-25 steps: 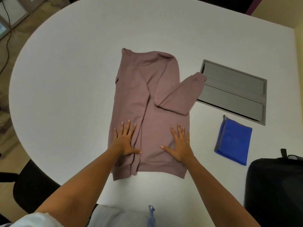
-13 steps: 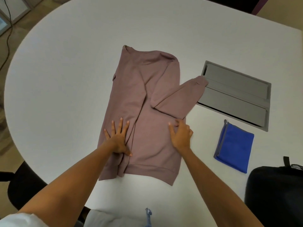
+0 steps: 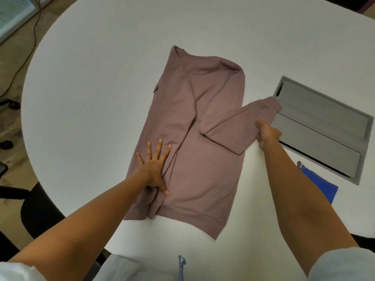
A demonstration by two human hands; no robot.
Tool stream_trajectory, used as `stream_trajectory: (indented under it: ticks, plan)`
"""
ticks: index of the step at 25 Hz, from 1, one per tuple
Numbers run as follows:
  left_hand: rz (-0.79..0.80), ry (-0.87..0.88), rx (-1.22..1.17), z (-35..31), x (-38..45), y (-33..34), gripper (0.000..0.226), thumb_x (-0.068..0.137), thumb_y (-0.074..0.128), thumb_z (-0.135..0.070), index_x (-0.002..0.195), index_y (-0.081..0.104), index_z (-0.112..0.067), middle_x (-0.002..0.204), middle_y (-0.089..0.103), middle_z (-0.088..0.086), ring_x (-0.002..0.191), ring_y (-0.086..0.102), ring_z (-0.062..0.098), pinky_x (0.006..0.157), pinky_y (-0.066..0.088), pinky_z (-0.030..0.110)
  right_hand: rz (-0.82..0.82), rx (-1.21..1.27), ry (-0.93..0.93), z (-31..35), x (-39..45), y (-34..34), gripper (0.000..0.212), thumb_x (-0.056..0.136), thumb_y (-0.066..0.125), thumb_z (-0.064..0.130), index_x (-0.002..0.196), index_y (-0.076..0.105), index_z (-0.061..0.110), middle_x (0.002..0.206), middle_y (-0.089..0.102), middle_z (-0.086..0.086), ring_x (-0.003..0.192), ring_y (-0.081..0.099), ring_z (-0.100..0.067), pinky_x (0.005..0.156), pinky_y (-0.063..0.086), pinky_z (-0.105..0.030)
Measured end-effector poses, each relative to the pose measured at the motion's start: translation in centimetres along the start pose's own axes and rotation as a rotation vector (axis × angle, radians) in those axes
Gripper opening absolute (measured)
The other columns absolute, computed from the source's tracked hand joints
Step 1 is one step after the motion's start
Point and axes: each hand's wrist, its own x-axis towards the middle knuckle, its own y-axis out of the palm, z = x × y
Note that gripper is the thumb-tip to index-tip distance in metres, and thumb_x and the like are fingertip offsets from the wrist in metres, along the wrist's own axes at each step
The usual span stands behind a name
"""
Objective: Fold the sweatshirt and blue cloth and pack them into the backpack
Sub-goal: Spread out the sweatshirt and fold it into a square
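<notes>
Sweatshirt point(image 3: 194, 142) lies flat on the white table point(image 3: 101, 78), hem toward the person and collar at the far end. Nearest the body, the left hand point(image 3: 154, 167) rests on the lower left portion with fingers spread, pressing the cloth down. That side appears already folded inward, a lengthwise crease running up the middle. Further out, the right hand point(image 3: 266, 134) pinches the edge of the right sleeve point(image 3: 239, 126), which sticks out sideways past the body of the garment; its cuff touches the grey hatch point(image 3: 322, 128) set into the tabletop.

Judged progress: early. One side is folded; the right sleeve and the crosswise folds are outstanding. Blue cloth point(image 3: 320, 185) lies near the right forearm, partly hidden by it, and looks already folded. No backpack is identifiable in this view, so nothing is packed.

Clearance: bare tabletop stands open to the left and beyond the collar. On the right, hatch and cloth crowd the sleeve. The hem lies close to the near table edge.
</notes>
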Motion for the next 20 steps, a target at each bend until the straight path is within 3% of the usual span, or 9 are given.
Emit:
stream_trajectory:
  ticks: [2, 3, 6, 9, 12, 14, 15, 17, 20]
  plan:
    - [-0.001, 0.0, -0.004, 0.1, 0.1, 0.2, 0.166, 0.043, 0.088, -0.069, 0.138, -0.044, -0.039, 0.138, -0.06, -0.002, 0.132, -0.045, 0.035, 0.111, -0.007, 0.074, 0.077, 0.047, 0.059, 0.8, -0.1, 0.2, 0.062, 0.075, 0.08, 0.022, 0.128, 0.057, 0.0, 0.087, 0.064, -0.004, 0.057, 0.054, -0.01, 0.052, 0.052, -0.022]
    - [-0.004, -0.002, -0.008, 0.1, 0.2, 0.3, 0.166, 0.042, 0.088, -0.069, 0.137, -0.046, -0.04, 0.138, -0.06, -0.003, 0.131, -0.046, 0.035, 0.111, -0.008, 0.074, 0.127, 0.059, 0.086, 1.3, -0.4, 0.4, 0.052, 0.079, 0.077, 0.021, 0.124, 0.061, 0.001, 0.081, 0.064, -0.002, 0.056, 0.053, -0.01, 0.054, 0.052, -0.023]
    - [-0.033, -0.001, -0.016, 0.1, 0.2, 0.2, 0.165, 0.042, 0.087, -0.07, 0.133, -0.047, -0.041, 0.142, -0.057, -0.001, 0.135, -0.043, 0.036, 0.111, -0.008, 0.074, 0.184, 0.128, 0.005, 2.3, -1.6, 1.7, 0.057, 0.077, 0.074, 0.02, 0.129, 0.057, 0.004, 0.109, 0.07, -0.007, 0.09, 0.068, -0.019, 0.07, 0.057, -0.028]
    - [-0.035, 0.014, -0.004, -0.1, -0.1, 0.0, 0.164, 0.043, 0.086, -0.071, 0.138, -0.044, -0.04, 0.146, -0.054, -0.001, 0.138, -0.041, 0.036, 0.111, -0.01, 0.074, 0.044, 0.043, -0.489, 1.5, -6.8, 2.6, 0.037, 0.085, 0.066, 0.013, 0.119, 0.058, 0.002, 0.11, 0.065, -0.003, 0.092, 0.064, -0.014, 0.073, 0.049, -0.013]
    - [0.008, 0.017, -0.111, -0.1, -0.7, -1.2, 0.145, 0.054, 0.073, -0.081, 0.146, -0.032, -0.042, 0.146, -0.051, -0.006, 0.139, -0.041, 0.032, 0.109, -0.016, 0.068, 0.254, -0.404, -1.076, -2.0, -12.0, 1.8, 0.023, 0.091, 0.059, 0.013, 0.113, 0.064, 0.008, 0.089, 0.064, 0.001, 0.076, 0.057, -0.012, 0.073, 0.052, -0.021]
    - [-0.142, 0.053, -0.396, -1.2, -1.5, -2.2, 0.103, 0.082, 0.055, -0.073, 0.158, -0.002, -0.033, 0.163, -0.022, -0.002, 0.15, -0.021, 0.029, 0.116, -0.009, 0.061, 0.547, -0.826, -1.355, -5.4, -12.9, 0.9, 0.053, 0.085, 0.054, 0.014, 0.137, 0.057, 0.016, 0.103, 0.068, -0.003, 0.086, 0.059, -0.017, 0.082, 0.05, -0.025]
    - [-0.293, 0.065, -0.645, -1.9, -2.1, -2.3, 0.075, 0.095, 0.045, -0.062, 0.156, 0.025, -0.024, 0.166, 0.01, 0.006, 0.153, 0.003, 0.029, 0.12, 0.003, 0.055, 0.642, -1.024, -1.444, -7.3, -12.7, 0.6, 0.057, 0.086, 0.054, 0.016, 0.142, 0.053, 0.021, 0.111, 0.067, -0.007, 0.093, 0.061, -0.022, 0.083, 0.05, -0.029]
    - [-0.468, 0.035, -1.152, -3.3, -3.5, -1.8, 0.05, 0.104, 0.035, -0.05, 0.122, 0.068, -0.017, 0.132, 0.064, 0.007, 0.128, 0.054, 0.023, 0.112, 0.038, 0.043, 0.712, -1.232, -1.493, -10.8, -12.7, 0.2, 0.046, 0.092, 0.056, 0.02, 0.138, 0.057, 0.025, 0.118, 0.062, -0.009, 0.096, 0.063, -0.027, 0.078, 0.051, -0.033]
    - [-0.402, -0.02, -1.312, -4.2, -4.5, -0.1, 0.034, 0.1, 0.052, -0.046, 0.095, 0.073, -0.019, 0.098, 0.072, -0.002, 0.095, 0.067, 0.023, 0.088, 0.056, 0.041, 0.688, -1.354, -1.328, -14.0, -13.5, -1.1, 0.044, 0.096, 0.053, 0.029, 0.14, 0.052, 0.03, 0.14, 0.05, -0.004, 0.12, 0.053, -0.025, 0.093, 0.044, -0.04]
